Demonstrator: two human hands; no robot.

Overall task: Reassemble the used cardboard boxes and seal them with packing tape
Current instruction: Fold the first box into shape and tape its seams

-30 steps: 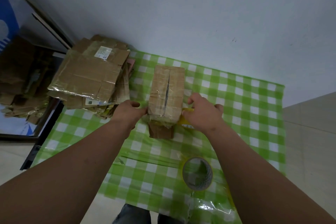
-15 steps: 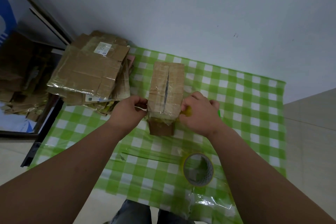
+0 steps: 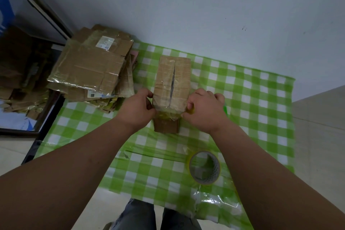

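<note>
A small brown cardboard box (image 3: 172, 80) stands on the green checked cloth (image 3: 252, 110). Its top flaps are closed, with clear tape over a dark centre seam and wrinkled tape on the near end. My left hand (image 3: 136, 106) pinches the box's near left corner. Fingers curled, my right hand (image 3: 203, 110) presses against the near right corner and holds a small yellow object (image 3: 191, 110), mostly hidden in the fist. A roll of packing tape (image 3: 204, 167) lies flat on the cloth, near me and to the right.
A stack of flattened used cardboard boxes (image 3: 89, 67) lies at the cloth's far left, close to my left hand. More cardboard scraps (image 3: 18, 73) sit behind a dark frame at left. A pale wall rises just behind the box. My legs show at the bottom.
My right hand has moved left to the box's near right corner, and the yellow object is now almost hidden. My left hand has closed tighter on the near left corner.
</note>
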